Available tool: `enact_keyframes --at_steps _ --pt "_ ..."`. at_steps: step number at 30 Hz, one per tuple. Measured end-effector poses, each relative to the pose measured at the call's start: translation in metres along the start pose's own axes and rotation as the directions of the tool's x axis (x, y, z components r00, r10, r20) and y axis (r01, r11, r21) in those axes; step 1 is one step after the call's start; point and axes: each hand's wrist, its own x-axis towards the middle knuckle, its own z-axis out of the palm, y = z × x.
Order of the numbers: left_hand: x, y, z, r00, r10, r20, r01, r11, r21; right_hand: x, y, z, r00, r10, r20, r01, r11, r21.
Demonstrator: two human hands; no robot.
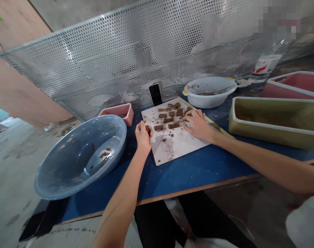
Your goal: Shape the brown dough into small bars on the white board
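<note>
My left hand (pixel 144 135) is closed around a brown clay-like lump (pixel 148 130) at the left edge of a white board (pixel 182 146). The fingers hide part of that lump. Over the right side of the board, my right hand (pixel 197 124) has its fingers bent and apart, with the tips beside a brown block (pixel 174 125). Whether they touch it I cannot tell. Several more brown blocks lie in rough rows on the board, among them a short block (pixel 158 127) near my left hand. Loose crumbs (pixel 171 135) are scattered around them.
A large blue basin (pixel 82 179) stands left on the blue table (pixel 188 172). Behind are a small pink container (pixel 129 115), a phone (pixel 155 94), a white basin (pixel 211 101) and a perforated metal screen (pixel 100 51). At right stand a green planter (pixel 270 132), a pink planter (pixel 299 77) and a bottle (pixel 267 65).
</note>
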Motion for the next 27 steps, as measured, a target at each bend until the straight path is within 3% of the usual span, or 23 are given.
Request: enact_keyframes --at_steps 7,14,27 --pt "0.0017 -0.0036 0.0026 0.993 0.115 -0.003 -0.115 0.993 -0.032 -0.0004 0.0007 0.0008 1.000 -0.010 -0.001 0.010 1.000 0.004" --pt "-0.0068 -0.0006 0.0034 0.983 0.119 0.139 -0.128 0.991 0.051 0.0002 0.0016 0.0019 1.000 -0.014 0.005 0.014 1.000 0.003" --pt "-0.0041 0.0024 0.0010 0.989 0.116 0.089 -0.121 0.992 0.044 0.0003 0.0026 0.0031 1.000 -0.025 0.001 0.025 0.999 0.022"
